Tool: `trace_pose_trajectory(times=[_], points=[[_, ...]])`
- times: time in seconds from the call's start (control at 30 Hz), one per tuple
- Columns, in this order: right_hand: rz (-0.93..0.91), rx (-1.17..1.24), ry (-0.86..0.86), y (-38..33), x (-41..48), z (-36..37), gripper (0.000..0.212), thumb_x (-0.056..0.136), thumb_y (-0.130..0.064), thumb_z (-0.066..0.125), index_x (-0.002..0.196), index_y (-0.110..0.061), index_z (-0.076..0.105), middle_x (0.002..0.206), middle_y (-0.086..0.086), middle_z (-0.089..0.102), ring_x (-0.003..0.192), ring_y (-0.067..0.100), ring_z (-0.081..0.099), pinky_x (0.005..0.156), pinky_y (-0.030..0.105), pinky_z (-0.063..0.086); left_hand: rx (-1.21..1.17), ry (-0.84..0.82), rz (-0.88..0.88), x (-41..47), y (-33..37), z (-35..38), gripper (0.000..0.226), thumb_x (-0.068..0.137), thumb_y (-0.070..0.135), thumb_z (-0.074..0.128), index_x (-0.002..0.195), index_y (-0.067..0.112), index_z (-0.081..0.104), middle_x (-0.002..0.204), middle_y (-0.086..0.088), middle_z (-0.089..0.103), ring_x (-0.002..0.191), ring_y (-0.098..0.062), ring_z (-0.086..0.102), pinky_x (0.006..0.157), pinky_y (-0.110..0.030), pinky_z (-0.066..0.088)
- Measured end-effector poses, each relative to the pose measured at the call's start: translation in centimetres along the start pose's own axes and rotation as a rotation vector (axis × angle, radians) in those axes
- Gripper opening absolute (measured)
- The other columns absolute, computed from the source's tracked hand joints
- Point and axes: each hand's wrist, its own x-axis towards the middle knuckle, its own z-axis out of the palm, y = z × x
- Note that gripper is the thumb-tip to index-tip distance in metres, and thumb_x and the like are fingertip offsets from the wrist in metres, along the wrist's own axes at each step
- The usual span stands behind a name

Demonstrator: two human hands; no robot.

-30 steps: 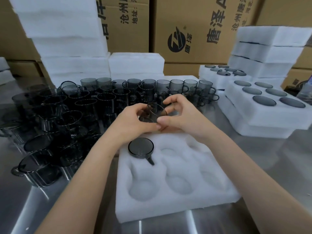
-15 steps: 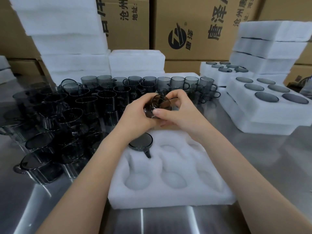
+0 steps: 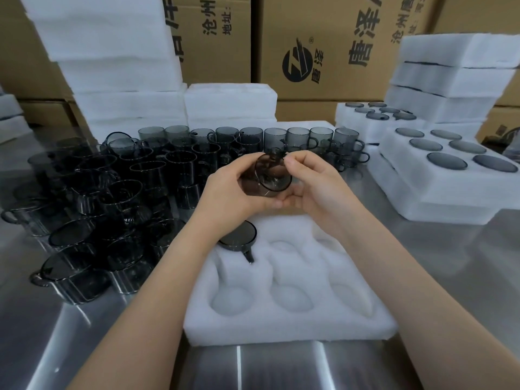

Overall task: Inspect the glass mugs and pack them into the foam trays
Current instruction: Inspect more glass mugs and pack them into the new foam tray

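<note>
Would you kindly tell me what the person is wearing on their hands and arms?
Nothing shows: the left hand and right hand are ungloved and ringless, and both forearms are bare to the frame edge, without sleeve, watch or bracelet.

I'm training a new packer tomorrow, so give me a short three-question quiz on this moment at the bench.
1. True or false: the left hand and the right hand hold the same mug.
2. How many mugs sit in the near foam tray? A) none B) one C) three
3. Fill in: the filled trays lie on the person's ____ side.
Key: 1 true; 2 B; 3 right.
</note>
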Motion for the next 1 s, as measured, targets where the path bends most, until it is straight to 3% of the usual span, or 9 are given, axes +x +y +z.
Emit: trace_pose_trajectory(times=[0.1, 0.2, 0.3, 0.4, 0.6, 0.73, 0.83, 0.93, 1.0], points=[[0.027, 0.129, -0.114, 0.0, 0.0, -0.4, 0.015, 0.096, -0.002, 0.052, 0.107, -0.008, 0.06, 0.1, 0.013, 0.067, 0.071, 0.026, 0.061, 0.065, 0.031, 0.055, -0.092, 0.024, -0.023, 0.0, -0.3, -0.3, 0.063, 0.059, 0.006, 0.091, 0.109, 0.034, 0.065, 0.106, 0.011, 0.072, 0.105, -0.005, 0.066, 0.097, -0.028, 0.05], [0.002, 0.111, -0.161, 0.4, 0.0, -0.4, 0.027, 0.084, 0.002, 0.063, 0.109, -0.006, 0.059, 0.103, 0.013, 0.067, 0.08, 0.025, 0.064, 0.067, 0.03, 0.054, -0.106, 0.016, -0.048, 0.0, -0.5, -0.5, 0.059, 0.059, 0.008, 0.092, 0.11, 0.025, 0.068, 0.103, 0.01, 0.073, 0.101, -0.004, 0.067, 0.092, -0.023, 0.05], [-0.031, -0.046, -0.096, 0.7, 0.0, -0.3, 0.042, 0.069, -0.004, 0.082, 0.101, -0.011, 0.055, 0.106, 0.013, 0.064, 0.084, 0.024, 0.065, 0.068, 0.035, 0.053, -0.036, -0.005, -0.048, -0.1, -0.3, -0.2, 0.058, 0.057, 0.018, 0.093, 0.108, 0.029, 0.069, 0.099, 0.013, 0.073, 0.096, -0.008, 0.068, 0.089, -0.027, 0.052], [-0.072, -0.315, -0.005, 0.9, 0.0, 0.1, 0.051, 0.064, -0.022, 0.087, 0.093, -0.017, 0.046, 0.096, 0.006, 0.058, 0.071, 0.016, 0.06, 0.058, 0.029, 0.051, 0.135, -0.025, 0.036, -0.4, 0.1, 0.2, 0.05, 0.059, 0.029, 0.091, 0.104, 0.035, 0.068, 0.091, 0.021, 0.069, 0.085, 0.002, 0.063, 0.077, -0.01, 0.046], [-0.158, -0.389, 0.203, 0.6, 0.2, 0.9, 0.037, 0.084, -0.041, 0.073, 0.077, -0.019, 0.044, 0.073, 0.004, 0.047, 0.056, 0.008, 0.049, 0.04, 0.021, 0.041, 0.227, -0.061, 0.148, -0.8, 1.1, 0.6, 0.054, 0.061, 0.037, 0.086, 0.111, 0.04, 0.065, 0.086, 0.03, 0.065, 0.088, 0.011, 0.059, 0.076, -0.001, 0.039], [-0.073, -0.147, 0.195, 0.3, 0.2, 0.4, 0.026, 0.096, -0.031, 0.061, 0.073, -0.021, 0.056, 0.068, 0.004, 0.059, 0.053, 0.018, 0.055, 0.044, 0.028, 0.045, 0.178, -0.04, 0.15, -0.6, 0.8, 0.4, 0.067, 0.061, 0.026, 0.091, 0.122, 0.03, 0.063, 0.107, 0.024, 0.066, 0.102, 0.006, 0.06, 0.092, -0.011, 0.043], [-0.008, 0.031, 0.071, -0.1, 0.0, 0.1, 0.011, 0.099, -0.02, 0.055, 0.093, -0.015, 0.062, 0.072, 0.004, 0.065, 0.049, 0.018, 0.055, 0.045, 0.025, 0.047, 0.058, -0.029, 0.108, -0.6, 0.5, 0.2, 0.07, 0.061, 0.022, 0.091, 0.121, 0.034, 0.057, 0.11, 0.025, 0.065, 0.106, 0.003, 0.06, 0.1, -0.027, 0.047], [0.029, 0.048, 0.017, -0.3, 0.0, -0.1, 0.027, 0.098, -0.029, 0.054, 0.112, -0.008, 0.064, 0.087, 0.011, 0.063, 0.055, 0.018, 0.054, 0.048, 0.025, 0.046, -0.036, -0.039, 0.106, -0.9, 0.6, 0.3, 0.069, 0.064, 0.024, 0.085, 0.118, 0.037, 0.045, 0.123, 0.016, 0.064, 0.115, -0.003, 0.06, 0.105, -0.037, 0.046], [0.035, 0.003, 0.018, -0.3, 0.0, -0.1, 0.031, 0.096, -0.036, 0.057, 0.108, -0.008, 0.064, 0.088, 0.014, 0.06, 0.058, 0.019, 0.052, 0.049, 0.025, 0.046, -0.049, -0.067, 0.102, -1.0, 0.7, 0.3, 0.065, 0.066, 0.025, 0.082, 0.112, 0.039, 0.038, 0.143, 0.01, 0.052, 0.126, 0.001, 0.052, 0.11, -0.035, 0.041]])
